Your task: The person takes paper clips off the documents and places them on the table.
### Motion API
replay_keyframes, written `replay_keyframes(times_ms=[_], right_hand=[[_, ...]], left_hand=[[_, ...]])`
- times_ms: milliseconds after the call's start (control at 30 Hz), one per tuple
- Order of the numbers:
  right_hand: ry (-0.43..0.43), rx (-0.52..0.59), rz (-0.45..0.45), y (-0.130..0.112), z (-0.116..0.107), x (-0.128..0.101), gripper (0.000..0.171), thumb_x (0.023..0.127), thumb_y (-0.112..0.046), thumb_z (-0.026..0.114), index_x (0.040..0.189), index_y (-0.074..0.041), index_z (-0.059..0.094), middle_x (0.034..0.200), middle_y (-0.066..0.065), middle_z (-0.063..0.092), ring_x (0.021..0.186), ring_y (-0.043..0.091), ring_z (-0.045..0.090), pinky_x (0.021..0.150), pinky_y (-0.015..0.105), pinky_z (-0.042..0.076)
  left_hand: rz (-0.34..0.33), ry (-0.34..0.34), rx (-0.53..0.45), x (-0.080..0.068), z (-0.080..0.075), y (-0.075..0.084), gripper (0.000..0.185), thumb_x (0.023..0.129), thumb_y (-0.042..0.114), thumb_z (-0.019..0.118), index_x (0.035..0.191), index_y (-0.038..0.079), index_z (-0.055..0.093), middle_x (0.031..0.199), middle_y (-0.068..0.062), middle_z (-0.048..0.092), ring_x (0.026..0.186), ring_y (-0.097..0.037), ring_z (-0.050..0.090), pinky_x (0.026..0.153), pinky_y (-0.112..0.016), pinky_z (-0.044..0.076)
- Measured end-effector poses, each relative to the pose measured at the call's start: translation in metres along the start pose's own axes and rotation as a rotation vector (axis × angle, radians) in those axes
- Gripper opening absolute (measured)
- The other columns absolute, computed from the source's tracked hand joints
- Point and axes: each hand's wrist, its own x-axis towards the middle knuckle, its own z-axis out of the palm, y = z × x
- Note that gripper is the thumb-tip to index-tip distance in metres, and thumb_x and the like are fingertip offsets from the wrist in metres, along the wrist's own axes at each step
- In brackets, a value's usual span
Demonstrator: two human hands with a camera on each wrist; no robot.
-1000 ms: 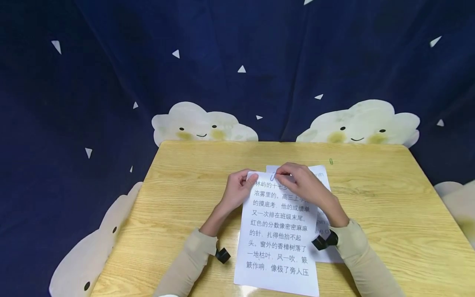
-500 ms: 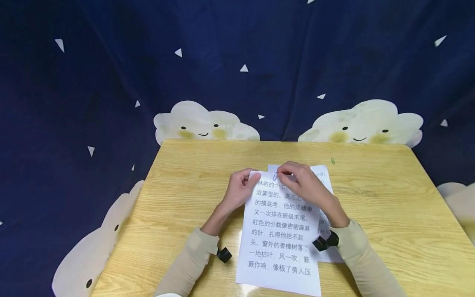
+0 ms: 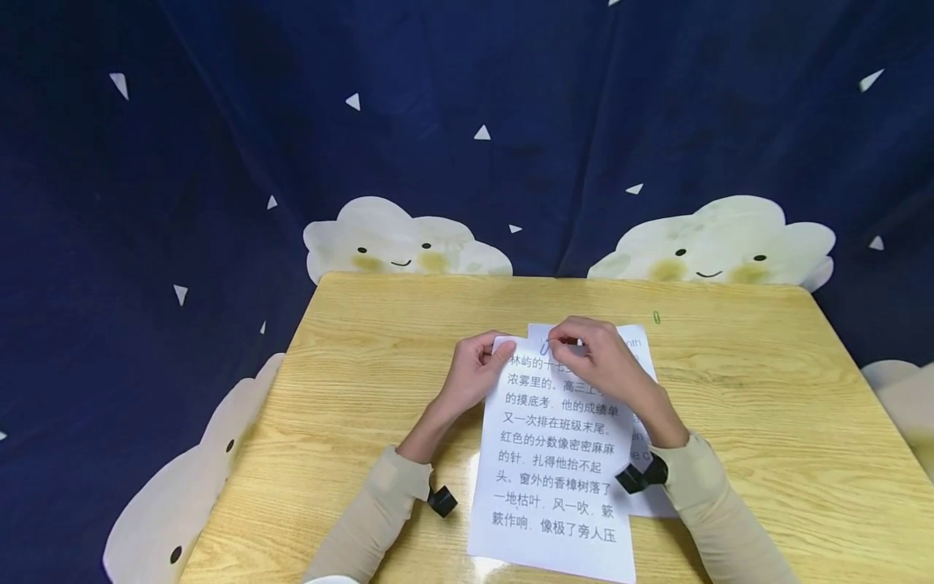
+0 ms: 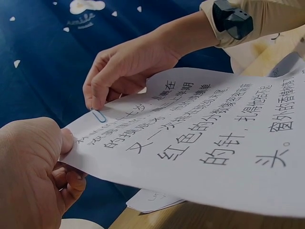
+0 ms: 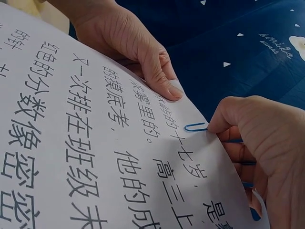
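Note:
A printed sheet of paper [image 3: 554,470] with large Chinese characters is held up above the table, its top edge raised. My left hand [image 3: 476,369] grips its top left corner, thumb on the printed face and fingers behind. At the top edge, my right hand [image 3: 601,361] pinches a blue paper clip [image 5: 194,127] between thumb and fingers. In the right wrist view the clip's looped end lies over the printed face, near the first line. The rest of it is hidden under the thumb. Whether more than one sheet is in the clip, I cannot tell.
Beneath and to the right, another sheet with English print [image 3: 636,345] lies on the wooden table [image 3: 766,422]. Near the back of the table is a green paper clip [image 3: 657,317]. A dark blue curtain [image 3: 467,178] with white clouds hangs behind.
The whole scene, table and curtain included, shifts slightly rightward in the head view. Both hands keep their holds on the sheet and clip, with little other movement.

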Motion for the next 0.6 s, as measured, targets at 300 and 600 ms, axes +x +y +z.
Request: replay_keyframes(times_ms=[300,600], right_hand=[[0.027,0.011,-0.016,-0.0010,-0.0029,0.0012,0.014,0.093,-0.003,0.071,0.091,-0.015,0.079,0.086,-0.008,0.071,0.076,0.009,0.062,0.069,0.016,0.051],[0.018,0.007,-0.019,-0.0004,-0.0039,0.0010,0.015,0.093,-0.003,0.070,0.090,-0.016,0.079,0.082,-0.010,0.068,0.073,0.009,0.058,0.064,0.018,0.045]], left_hand=[[0.002,0.001,-0.003,0.0000,0.0007,-0.0018,0.022,0.106,0.011,0.062,0.110,-0.006,0.075,0.076,-0.021,0.072,0.052,-0.013,0.060,0.046,-0.021,0.045],[-0.015,0.022,0.010,0.0004,0.0008,-0.0042,0.022,0.105,0.011,0.063,0.112,-0.007,0.075,0.075,-0.023,0.071,0.051,-0.016,0.059,0.045,-0.021,0.044]])
